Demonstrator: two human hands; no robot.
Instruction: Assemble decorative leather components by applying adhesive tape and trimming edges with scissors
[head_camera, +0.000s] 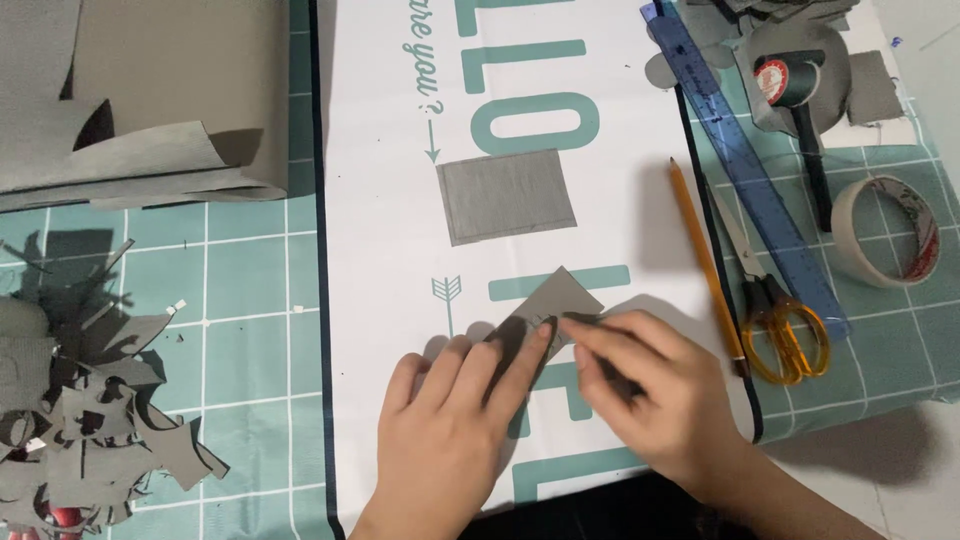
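A small grey paper square (558, 297) lies turned like a diamond on a white sheet with teal lettering (380, 200). My left hand (455, 415) presses flat on its near left part, fingers stretched over it. My right hand (655, 385) pinches the paper's near right edge with fingertips, beside the left fingertips. A second grey rectangle (505, 195) lies flat a little farther away, untouched.
To the right lie a pencil (705, 262), orange-handled scissors (775, 320), a blue ruler (745, 160), a roll of tape (885, 232) and a thread spool (785, 80). Grey paper scraps (80, 420) pile at near left. Folded grey sheets (140, 100) sit at far left.
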